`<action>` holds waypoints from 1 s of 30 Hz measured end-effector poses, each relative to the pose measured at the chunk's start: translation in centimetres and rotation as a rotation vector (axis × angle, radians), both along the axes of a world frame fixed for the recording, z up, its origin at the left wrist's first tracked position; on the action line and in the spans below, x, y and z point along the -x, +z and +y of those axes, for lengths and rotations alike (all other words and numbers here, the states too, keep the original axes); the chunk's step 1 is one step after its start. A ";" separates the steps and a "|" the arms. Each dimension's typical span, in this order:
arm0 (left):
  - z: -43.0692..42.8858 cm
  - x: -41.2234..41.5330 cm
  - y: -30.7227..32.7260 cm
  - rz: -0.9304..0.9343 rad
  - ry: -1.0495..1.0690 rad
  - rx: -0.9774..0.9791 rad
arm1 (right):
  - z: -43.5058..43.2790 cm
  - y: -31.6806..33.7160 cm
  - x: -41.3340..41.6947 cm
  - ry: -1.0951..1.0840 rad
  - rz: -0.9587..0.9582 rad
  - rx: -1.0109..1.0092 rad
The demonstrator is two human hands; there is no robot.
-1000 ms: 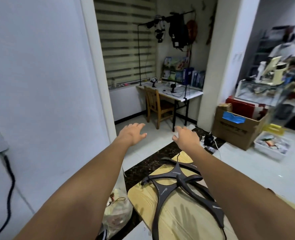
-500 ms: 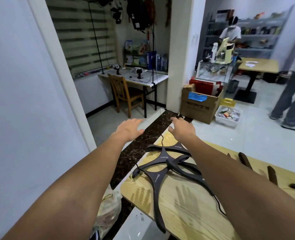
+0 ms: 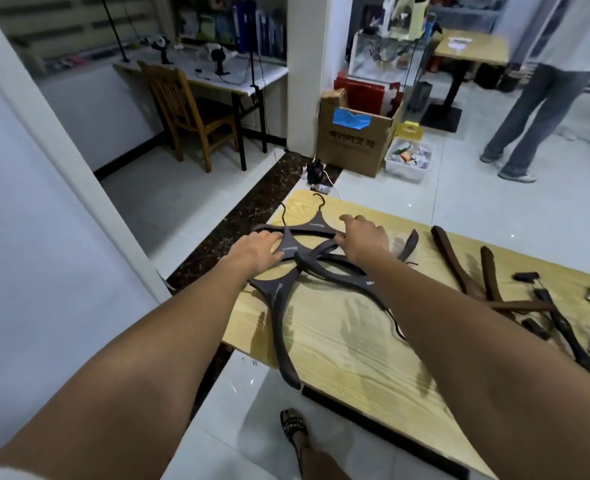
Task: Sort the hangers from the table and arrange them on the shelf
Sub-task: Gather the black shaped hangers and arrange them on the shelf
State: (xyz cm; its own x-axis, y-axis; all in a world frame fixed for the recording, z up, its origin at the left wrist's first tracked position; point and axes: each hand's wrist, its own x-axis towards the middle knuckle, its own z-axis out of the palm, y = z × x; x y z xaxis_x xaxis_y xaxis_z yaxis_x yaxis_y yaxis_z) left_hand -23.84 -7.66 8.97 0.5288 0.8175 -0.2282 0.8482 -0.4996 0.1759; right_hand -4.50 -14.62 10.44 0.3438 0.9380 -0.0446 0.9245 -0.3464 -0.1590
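Dark grey hangers (image 3: 288, 268) lying crossed in a loose pile on the left end of a pale wooden table (image 3: 349, 344), hooks pointing to the far edge. Left hand (image 3: 259, 251) resting palm down on the left part of the pile, fingers spread over the neck of one hanger, touching it; whether closed around it, cannot tell. Right hand (image 3: 364, 237) just beside, palm down over the far right of the pile, fingers loose and reaching toward the far hanger; grip not visible. Hands near each other but apart, with one hanger neck between them. Brown wooden hangers (image 3: 470, 271) lying further right on the same table, well apart from the grey pile, among small dark clips. Cardboard box (image 3: 352, 140) with a blue patch standing on the white tiled floor beyond the table. Wooden chair (image 3: 186, 109) at a desk far left. Legs of a second person (image 3: 529, 116) far right.
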 end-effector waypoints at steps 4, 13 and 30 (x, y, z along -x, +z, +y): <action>-0.9 -0.5 -3.4 0.020 -0.006 0.074 | -0.2 -2.4 -0.4 0.001 0.001 0.061; -2.1 -2.1 -10.6 0.049 0.073 0.147 | -0.7 -8.0 -2.6 -0.025 0.014 0.157; -6.7 -4.2 -17.8 -0.014 0.725 0.405 | -1.7 -14.0 -7.6 -0.027 -0.040 0.234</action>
State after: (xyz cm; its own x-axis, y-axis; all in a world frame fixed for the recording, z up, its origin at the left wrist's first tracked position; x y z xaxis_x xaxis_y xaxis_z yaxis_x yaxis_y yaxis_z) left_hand -19.60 -14.35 -8.84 -0.0931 0.8123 -0.5757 0.9317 0.2749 0.2372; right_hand 3.14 -16.33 -3.53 0.3744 0.8942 -0.2452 0.9184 -0.3941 -0.0348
